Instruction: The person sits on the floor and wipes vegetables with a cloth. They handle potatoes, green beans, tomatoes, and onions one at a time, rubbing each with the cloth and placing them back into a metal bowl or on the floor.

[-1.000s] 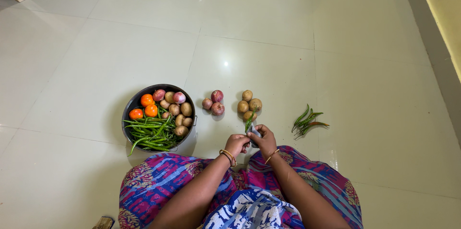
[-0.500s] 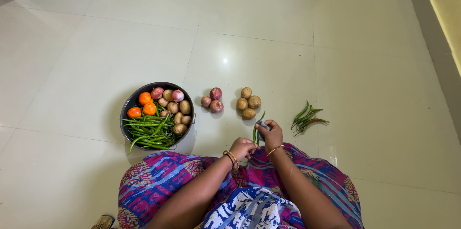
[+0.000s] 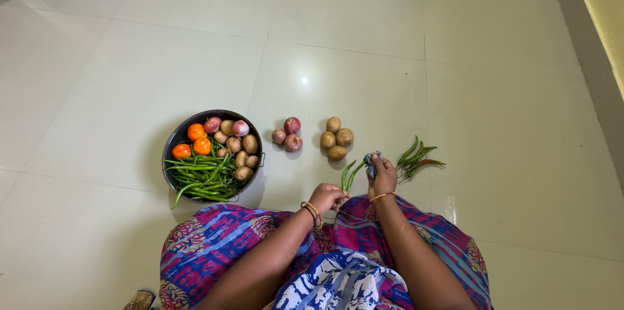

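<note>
- The dark round basin (image 3: pixel 174 147) on your left is far from empty: many green chillies (image 3: pixel 203 177), potatoes and tomatoes remain inside.
- Sorted on the floor: four potatoes (image 3: pixel 336 139), three red onions (image 3: pixel 288 136), and a small chilli pile (image 3: pixel 416 159) far right.
- Your left hand (image 3: pixel 327 197) pinches two chillies (image 3: pixel 348 175); your right hand (image 3: pixel 383 179) is closed around a grey cloth (image 3: pixel 371 161).

Floor (image 3: pixel 130 69): glossy pale tiles. Directly on it, left to right: dark round pan (image 3: pixel 174 144) of vegetables, three red onions (image 3: pixel 288 135), four potatoes (image 3: pixel 336 138), loose green chillies (image 3: pixel 416 158) at right. Groups apart, not touching.
</note>
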